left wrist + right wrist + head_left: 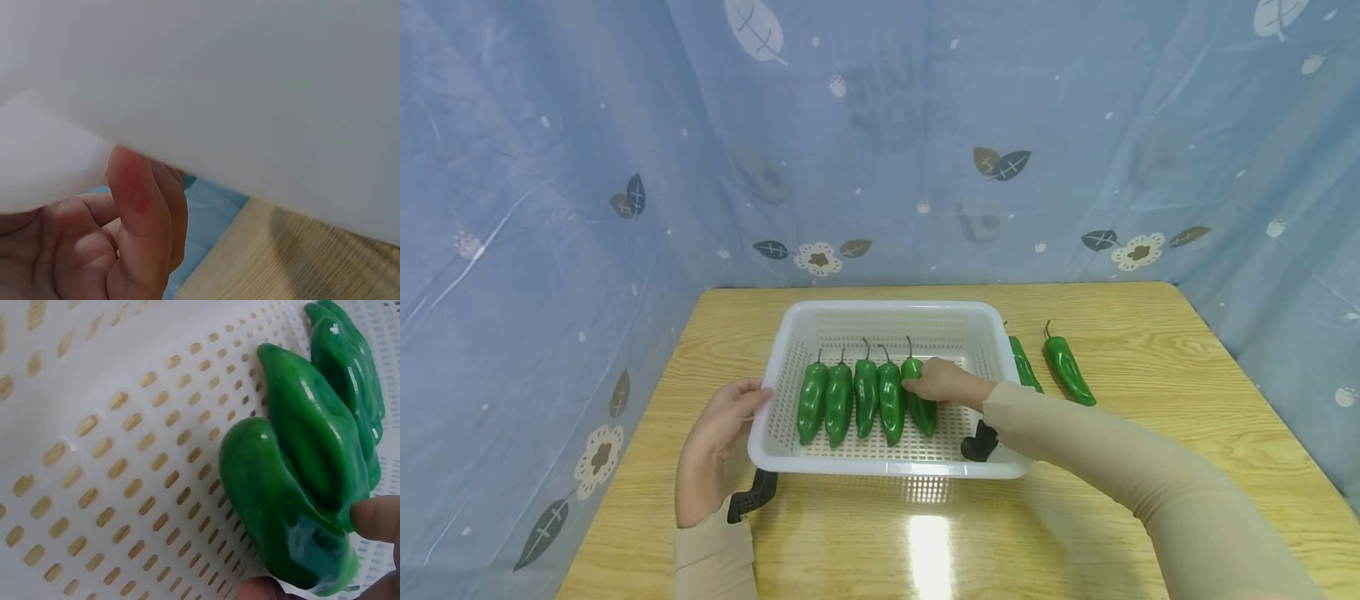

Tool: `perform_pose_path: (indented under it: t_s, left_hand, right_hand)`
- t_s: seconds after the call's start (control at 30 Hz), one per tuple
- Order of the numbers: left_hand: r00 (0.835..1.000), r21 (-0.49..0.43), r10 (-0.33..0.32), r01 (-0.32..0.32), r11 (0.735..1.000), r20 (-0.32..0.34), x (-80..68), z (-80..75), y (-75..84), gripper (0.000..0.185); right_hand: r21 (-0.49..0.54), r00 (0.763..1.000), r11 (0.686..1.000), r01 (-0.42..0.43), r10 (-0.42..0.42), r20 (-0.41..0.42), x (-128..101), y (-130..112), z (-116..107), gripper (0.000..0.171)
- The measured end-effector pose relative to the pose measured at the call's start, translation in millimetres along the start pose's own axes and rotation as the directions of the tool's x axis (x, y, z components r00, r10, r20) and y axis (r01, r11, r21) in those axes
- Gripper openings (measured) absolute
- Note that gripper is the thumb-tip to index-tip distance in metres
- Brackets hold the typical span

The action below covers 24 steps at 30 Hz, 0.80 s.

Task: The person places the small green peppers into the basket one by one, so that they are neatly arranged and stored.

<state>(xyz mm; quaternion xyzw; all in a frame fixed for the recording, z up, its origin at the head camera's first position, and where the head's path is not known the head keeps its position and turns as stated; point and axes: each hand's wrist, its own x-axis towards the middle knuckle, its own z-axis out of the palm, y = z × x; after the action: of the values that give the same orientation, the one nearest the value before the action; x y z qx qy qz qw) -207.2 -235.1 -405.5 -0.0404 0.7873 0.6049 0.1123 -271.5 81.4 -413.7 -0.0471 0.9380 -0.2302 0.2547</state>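
Note:
A white perforated plastic basket stands on the table with several glossy green peppers side by side in it, stems toward the far wall. My left hand grips the basket's left rim; in the left wrist view its curled fingers reach up under the rim. Inside the basket, my right hand holds the rightmost green pepper near its stem end. In the right wrist view, a fingertip and the thumb lie on either side of that pepper, which rests against its neighbour.
Two more green peppers lie on the wooden table right of the basket: one in full view, the other partly hidden by the basket rim and right arm. A blue patterned curtain borders the table at the back and sides.

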Motion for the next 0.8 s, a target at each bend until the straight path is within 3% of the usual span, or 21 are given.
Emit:
perform_pose_path:
  t_s: [0.3,0.57,0.7,0.8]
  left_hand:
    - [1.0,0.004,0.01,-0.011,1.0,0.013,-0.1,0.7,1.5,0.038]
    - [1.0,0.013,0.011,-0.011,1.0,0.014,-0.6,-0.7,1.6,0.038]
    - [1.0,0.022,0.007,-0.007,1.0,0.008,-1.0,-0.4,0.6,0.038]
    - [1.0,0.023,0.005,-0.005,1.0,0.005,-1.0,0.1,0.7,0.038]
  right_hand:
    - [0.018,1.0,1.0,0.009,-0.008,-0.025,0.1,6.1,-16.4,0.042]
    - [0.087,1.0,0.996,0.021,-0.02,-0.014,-0.5,7.5,-47.3,0.045]
    - [0.184,1.0,0.983,0.025,-0.027,0.003,-6.1,8.3,-66.8,0.048]
    - [0.312,1.0,0.95,0.03,-0.031,0.0,-11.5,11.6,-82.2,0.05]
